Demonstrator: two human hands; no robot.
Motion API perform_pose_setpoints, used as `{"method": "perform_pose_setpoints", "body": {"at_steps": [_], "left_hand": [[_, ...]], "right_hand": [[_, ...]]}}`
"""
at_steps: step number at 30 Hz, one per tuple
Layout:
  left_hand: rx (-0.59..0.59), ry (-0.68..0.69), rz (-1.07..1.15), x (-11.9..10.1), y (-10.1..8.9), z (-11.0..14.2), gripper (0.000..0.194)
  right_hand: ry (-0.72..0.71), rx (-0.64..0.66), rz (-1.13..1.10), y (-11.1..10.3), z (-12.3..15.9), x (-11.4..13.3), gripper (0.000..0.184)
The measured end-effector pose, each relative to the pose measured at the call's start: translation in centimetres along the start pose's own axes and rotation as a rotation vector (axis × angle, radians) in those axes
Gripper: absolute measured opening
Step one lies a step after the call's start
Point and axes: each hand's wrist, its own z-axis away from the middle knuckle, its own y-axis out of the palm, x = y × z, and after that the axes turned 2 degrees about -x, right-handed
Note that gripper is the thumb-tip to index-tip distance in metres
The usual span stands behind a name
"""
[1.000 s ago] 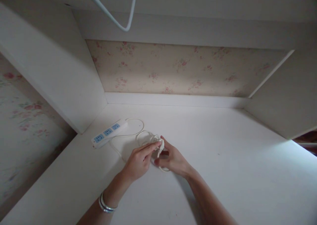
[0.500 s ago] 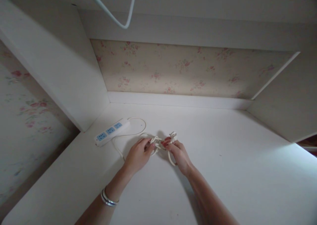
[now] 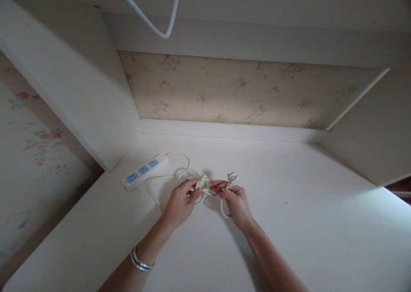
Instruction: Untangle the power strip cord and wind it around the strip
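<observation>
A white power strip (image 3: pixel 145 171) with blue sockets lies on the white desk (image 3: pixel 289 223) at the back left. Its white cord (image 3: pixel 180 174) loops away from it into a tangle between my hands. My left hand (image 3: pixel 178 203) is closed, pinching the tangled cord at its left side. My right hand (image 3: pixel 235 203) is closed on the cord's other part, with the plug end (image 3: pixel 231 177) sticking up above its fingers. A loop of cord hangs below my right hand. Silver bangles (image 3: pixel 140 262) sit on my left wrist.
The desk stands in a white alcove with side panels left (image 3: pixel 80 95) and right (image 3: pixel 369 146) and floral wallpaper (image 3: pixel 244 90) behind. A white clothes hanger (image 3: pixel 154 18) hangs overhead. A floral surface (image 3: pixel 28 168) lies beyond the desk's left edge.
My hands have drawn apart a little, the right one moving right and up with the plug end. The cord tangle is stretched out between them.
</observation>
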Motion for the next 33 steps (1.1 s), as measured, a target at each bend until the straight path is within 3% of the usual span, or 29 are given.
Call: {"method": "perform_pose_setpoints", "body": {"at_steps": [6,13,19,25,29,33], "left_hand": [[0.041,-0.154,0.124,-0.8,-0.1,-0.1,0.03],[-0.001,-0.279,0.259,-0.2,-0.1,-0.4,0.028],[0.12,-0.429,0.454,0.2,0.3,0.0,0.027],[0.151,-0.337,0.341,0.3,0.4,-0.3,0.027],[0.166,-0.189,0.171,0.1,0.2,-0.3,0.03],[0.1,-0.179,0.108,0.2,0.1,-0.4,0.031]], "right_hand": [[-0.003,0.037,-0.027,0.5,0.2,0.2,0.01],[0.006,0.038,0.009,0.1,0.2,0.5,0.008],[0.09,0.153,0.076,1.3,1.0,1.1,0.009],[0.053,0.179,0.112,1.8,1.0,1.3,0.009],[0.05,0.08,0.174,1.2,0.6,1.0,0.011],[-0.009,-0.03,0.277,0.7,0.3,1.0,0.008]]}}
